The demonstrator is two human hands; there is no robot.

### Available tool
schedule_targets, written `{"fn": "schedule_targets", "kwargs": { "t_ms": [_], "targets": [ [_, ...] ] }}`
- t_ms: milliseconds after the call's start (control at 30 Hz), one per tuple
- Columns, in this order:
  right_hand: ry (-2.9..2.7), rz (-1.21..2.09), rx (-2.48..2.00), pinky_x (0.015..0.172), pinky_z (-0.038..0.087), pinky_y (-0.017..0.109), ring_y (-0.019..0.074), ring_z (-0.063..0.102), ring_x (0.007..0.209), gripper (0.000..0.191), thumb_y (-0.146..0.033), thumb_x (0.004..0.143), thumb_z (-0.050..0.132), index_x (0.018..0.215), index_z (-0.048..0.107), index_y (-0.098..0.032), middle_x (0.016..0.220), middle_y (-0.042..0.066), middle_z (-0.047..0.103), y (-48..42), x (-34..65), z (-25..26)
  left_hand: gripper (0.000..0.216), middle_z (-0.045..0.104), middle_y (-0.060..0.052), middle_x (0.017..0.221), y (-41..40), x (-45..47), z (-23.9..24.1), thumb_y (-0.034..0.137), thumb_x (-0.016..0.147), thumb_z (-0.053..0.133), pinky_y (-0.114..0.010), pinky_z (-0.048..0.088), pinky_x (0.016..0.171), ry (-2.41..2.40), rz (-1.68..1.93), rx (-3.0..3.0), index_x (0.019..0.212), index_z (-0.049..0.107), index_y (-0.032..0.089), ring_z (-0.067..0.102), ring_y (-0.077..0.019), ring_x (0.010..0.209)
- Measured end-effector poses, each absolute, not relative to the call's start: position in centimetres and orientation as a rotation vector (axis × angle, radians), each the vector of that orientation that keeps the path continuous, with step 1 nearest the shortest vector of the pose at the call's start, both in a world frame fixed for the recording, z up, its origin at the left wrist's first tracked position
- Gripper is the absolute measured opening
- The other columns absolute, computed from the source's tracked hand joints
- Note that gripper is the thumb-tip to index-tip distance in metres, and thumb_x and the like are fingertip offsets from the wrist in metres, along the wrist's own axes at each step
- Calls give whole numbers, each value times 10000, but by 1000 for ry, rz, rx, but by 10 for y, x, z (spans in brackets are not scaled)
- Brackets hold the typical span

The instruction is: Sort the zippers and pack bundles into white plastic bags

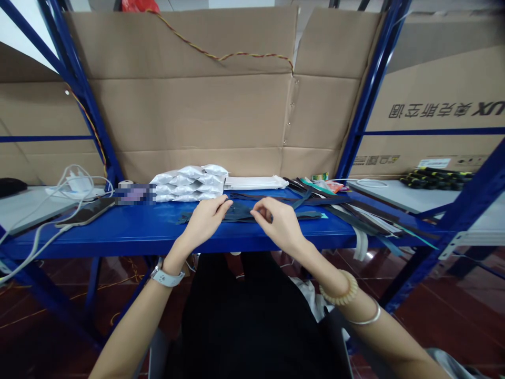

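My left hand [205,220] is closed in a pinch just over the blue shelf's front part, with a tiny dark bit at its fingertips that is too small to name. Opposite it, my right hand [279,223] is also pinched, thumb against curled fingers; whatever they hold, if anything, does not show. Dark fabric strips [240,212], flat like zipper tape, lie beneath and between the two hands. More dark strips [302,200] run off to the right, behind my right hand.
Stacked silver packets [189,184] and a white bundle [256,182] stand along the cardboard back. A phone [87,212] with white cables lies left. Loose strips [371,218] pile up right, a pale one [360,243] hanging over the edge. Blue posts [365,89] flank the shelf [130,226].
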State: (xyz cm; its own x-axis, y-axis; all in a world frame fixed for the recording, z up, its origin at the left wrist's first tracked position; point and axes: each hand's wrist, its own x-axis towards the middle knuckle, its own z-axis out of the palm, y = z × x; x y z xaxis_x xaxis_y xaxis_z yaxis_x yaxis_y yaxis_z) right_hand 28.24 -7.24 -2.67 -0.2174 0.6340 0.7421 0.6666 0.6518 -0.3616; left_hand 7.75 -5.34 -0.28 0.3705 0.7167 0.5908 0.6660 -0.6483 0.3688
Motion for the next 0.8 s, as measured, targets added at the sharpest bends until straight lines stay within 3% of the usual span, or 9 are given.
{"fn": "schedule_targets", "kwargs": {
  "t_ms": [100,200,300,567,800],
  "targets": [
    [-2007,344,-982,552,402,244,116,525,503,178,-307,882,509,901,634,-182,639,9,624,-77,275,-32,323,505,23,597,-61,83,-1,340,957,365,-247,333,574,1236,1117,2614,671,401,195,465,-114,569],
    [-2005,766,-874,466,386,225,88,490,393,227,-320,896,449,955,607,-169,666,11,653,-76,268,-36,298,546,14,649,-67,89,0,319,958,365,-242,339,582,1184,1027,2681,705,456,191,487,-120,605],
    [-1907,891,-820,439,367,211,77,477,373,234,-318,886,422,853,594,-162,643,4,631,-71,266,-38,299,573,10,686,-70,91,0,307,963,358,-241,345,593,1179,969,2738,723,491,189,506,-124,633],
    [-1991,408,-972,515,323,208,84,447,480,194,-223,831,439,656,512,-184,567,-36,513,-77,274,-27,282,623,4,793,-68,88,0,336,974,360,-252,337,625,1295,930,2961,807,544,204,562,-140,725],
    [-1943,15,-1147,651,361,257,134,495,646,210,-239,816,466,641,570,-184,689,8,558,-61,306,-16,332,502,16,619,-55,53,15,357,958,364,-256,292,578,1532,1191,2852,690,468,191,433,-123,575]
  ]
}}
